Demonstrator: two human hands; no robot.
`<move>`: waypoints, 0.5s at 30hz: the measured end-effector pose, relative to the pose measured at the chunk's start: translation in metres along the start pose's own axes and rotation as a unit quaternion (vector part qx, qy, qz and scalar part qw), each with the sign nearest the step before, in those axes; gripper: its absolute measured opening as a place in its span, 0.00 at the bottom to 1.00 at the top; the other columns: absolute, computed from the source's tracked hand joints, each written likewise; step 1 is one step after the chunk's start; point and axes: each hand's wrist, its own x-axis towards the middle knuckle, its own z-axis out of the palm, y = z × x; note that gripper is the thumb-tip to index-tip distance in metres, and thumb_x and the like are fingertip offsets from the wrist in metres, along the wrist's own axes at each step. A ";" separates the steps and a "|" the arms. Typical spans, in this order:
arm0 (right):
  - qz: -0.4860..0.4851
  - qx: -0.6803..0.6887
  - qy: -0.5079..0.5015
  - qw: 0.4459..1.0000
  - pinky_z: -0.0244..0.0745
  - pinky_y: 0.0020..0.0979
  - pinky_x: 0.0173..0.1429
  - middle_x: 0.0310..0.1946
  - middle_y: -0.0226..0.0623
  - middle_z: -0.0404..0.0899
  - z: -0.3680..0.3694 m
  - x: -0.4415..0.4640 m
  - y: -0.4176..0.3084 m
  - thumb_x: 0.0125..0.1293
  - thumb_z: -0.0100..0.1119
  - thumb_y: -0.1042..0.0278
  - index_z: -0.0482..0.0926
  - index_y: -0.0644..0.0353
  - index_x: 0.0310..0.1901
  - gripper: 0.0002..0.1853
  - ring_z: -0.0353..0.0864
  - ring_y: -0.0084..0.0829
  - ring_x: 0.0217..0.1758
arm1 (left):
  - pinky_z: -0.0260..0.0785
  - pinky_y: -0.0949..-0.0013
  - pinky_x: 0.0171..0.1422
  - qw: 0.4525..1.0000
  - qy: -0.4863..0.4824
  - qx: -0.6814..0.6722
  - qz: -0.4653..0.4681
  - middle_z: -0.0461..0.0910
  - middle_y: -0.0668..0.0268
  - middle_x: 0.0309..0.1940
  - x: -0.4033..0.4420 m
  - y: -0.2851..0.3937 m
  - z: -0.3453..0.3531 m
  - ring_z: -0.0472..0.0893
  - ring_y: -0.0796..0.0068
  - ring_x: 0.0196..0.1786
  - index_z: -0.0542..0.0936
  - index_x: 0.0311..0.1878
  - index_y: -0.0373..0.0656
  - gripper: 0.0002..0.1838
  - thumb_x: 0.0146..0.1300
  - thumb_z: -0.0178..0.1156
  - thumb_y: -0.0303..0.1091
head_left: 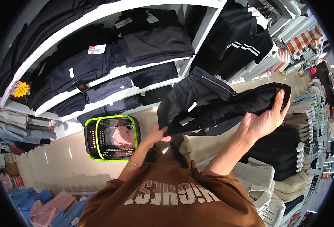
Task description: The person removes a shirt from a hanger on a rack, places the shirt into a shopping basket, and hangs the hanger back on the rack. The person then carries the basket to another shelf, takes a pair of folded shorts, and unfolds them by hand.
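Note:
A pair of black trousers point(212, 108) hangs stretched between my two hands, its waistband spread and a zipper showing near the top. White labels are visible on the inside. My left hand point(158, 135) pinches one edge of the waistband, and a thin bracelet circles that wrist. Higher up on the right, my right hand point(267, 118) grips the other side of the waistband, with the thumb up along the cloth. Below and left of the trousers, a black shopping basket point(87, 142) with a bright green rim stands on the floor. Inside it lies a pink garment point(123, 136).
White shelves point(117, 71) with stacks of folded dark trousers point(157, 44) fill the upper left. A yellow price sign point(20, 89) is fixed at their left end. Black tops point(235, 49) hang beyond. Racks of pale shirts point(263, 178) stand close on the right, folded clothes point(49, 208) at lower left.

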 end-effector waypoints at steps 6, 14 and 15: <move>-0.002 -0.068 0.017 0.998 0.78 0.26 0.42 0.37 0.37 0.80 -0.027 0.003 0.004 0.63 0.57 0.75 0.75 0.67 0.46 0.11 0.80 0.25 0.36 | 0.74 0.69 0.19 0.990 0.093 0.048 0.094 0.75 0.53 0.24 -0.012 0.034 -0.030 0.77 0.66 0.14 0.65 0.54 0.28 0.16 0.67 0.40 0.28; 0.052 -0.135 0.028 0.989 0.78 0.25 0.43 0.38 0.38 0.80 -0.062 0.016 0.042 0.63 0.57 0.73 0.76 0.66 0.46 0.11 0.80 0.25 0.38 | 0.70 0.72 0.15 0.942 0.231 0.024 0.241 0.76 0.54 0.23 -0.039 0.072 -0.044 0.74 0.70 0.11 0.71 0.53 0.32 0.17 0.64 0.37 0.24; 0.054 -0.154 0.027 0.986 0.77 0.24 0.43 0.38 0.38 0.80 -0.067 0.021 0.047 0.63 0.57 0.74 0.76 0.66 0.46 0.11 0.79 0.24 0.38 | 0.68 0.73 0.15 0.936 0.223 -0.010 0.272 0.78 0.55 0.25 -0.044 0.080 -0.041 0.74 0.72 0.12 0.74 0.48 0.32 0.17 0.61 0.38 0.21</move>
